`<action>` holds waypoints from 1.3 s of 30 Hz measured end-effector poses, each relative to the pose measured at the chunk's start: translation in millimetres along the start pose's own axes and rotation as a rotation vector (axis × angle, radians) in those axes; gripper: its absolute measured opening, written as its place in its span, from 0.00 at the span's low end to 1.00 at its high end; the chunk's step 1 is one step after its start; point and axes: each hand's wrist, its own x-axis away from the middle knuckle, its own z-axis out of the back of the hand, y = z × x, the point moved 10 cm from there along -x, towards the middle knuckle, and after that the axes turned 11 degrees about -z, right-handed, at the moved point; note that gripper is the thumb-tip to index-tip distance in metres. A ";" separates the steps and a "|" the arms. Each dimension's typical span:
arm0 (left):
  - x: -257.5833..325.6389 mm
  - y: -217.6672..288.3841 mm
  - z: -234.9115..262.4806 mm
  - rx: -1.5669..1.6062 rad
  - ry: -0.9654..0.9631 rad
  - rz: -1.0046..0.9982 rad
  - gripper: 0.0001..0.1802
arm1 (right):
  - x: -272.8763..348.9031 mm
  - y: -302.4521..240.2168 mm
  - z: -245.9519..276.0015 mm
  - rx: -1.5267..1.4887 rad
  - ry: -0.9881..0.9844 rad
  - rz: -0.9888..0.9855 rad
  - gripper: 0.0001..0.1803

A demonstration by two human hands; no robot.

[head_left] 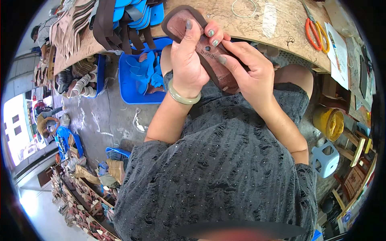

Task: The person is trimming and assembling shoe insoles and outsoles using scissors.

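Observation:
A brown shoe sole (213, 60) with a darker rim is held up in front of me, above my lap, at the near edge of the workbench. My left hand (189, 66) wraps around its upper part, thumb on the reddish face and fingertips curled over the edge. Toward the lower half, my right hand (253, 68) pinches the sole's right edge, with the thumb on its face. A small dark hole shows between the two hands. The underside of the sole is hidden from view.
On the wooden workbench (241, 26) lie scissors (315, 34) with orange and yellow handles, paper (337, 60), and stacked blue pieces with dark strips (105, 24). A blue bin (124, 94) of blue cutouts stands left; a yellow bucket (321, 120) and blue stool (326, 160) stand right.

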 end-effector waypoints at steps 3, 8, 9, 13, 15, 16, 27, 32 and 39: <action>3.2 0.8 4.6 0.005 -0.028 0.050 0.20 | -5.4 32.7 -11.4 -0.356 -0.254 -0.461 0.14; 3.0 3.8 -8.3 -0.246 -0.071 0.053 0.23 | -15.9 46.1 -27.9 -0.484 -0.571 -0.692 0.21; 2.0 3.2 -13.3 -0.241 -0.073 0.054 0.23 | -17.4 44.5 -34.8 -0.464 -0.641 -0.683 0.21; 1.1 2.4 -25.7 -0.407 -0.126 0.042 0.26 | -14.5 47.3 -43.0 -0.565 -0.638 -0.655 0.17; 1.3 1.1 -20.6 -0.489 -0.156 0.038 0.26 | -13.8 53.0 -47.2 -0.414 -0.675 -0.608 0.15; 1.9 -2.8 -16.1 -0.517 -0.194 0.083 0.26 | -15.9 49.2 -47.0 -0.433 -0.616 -0.586 0.15; 8.0 -11.0 -5.3 -0.336 -0.016 0.210 0.27 | 27.5 77.9 -55.9 -0.631 -0.868 -0.878 0.22; 3.5 -10.3 5.5 -0.520 -0.021 0.150 0.26 | 2.4 58.7 -41.4 -0.131 -0.656 -0.449 0.23; 3.0 -19.6 11.0 -0.370 0.074 0.214 0.26 | 17.9 64.3 -49.2 -0.463 -0.848 -0.656 0.18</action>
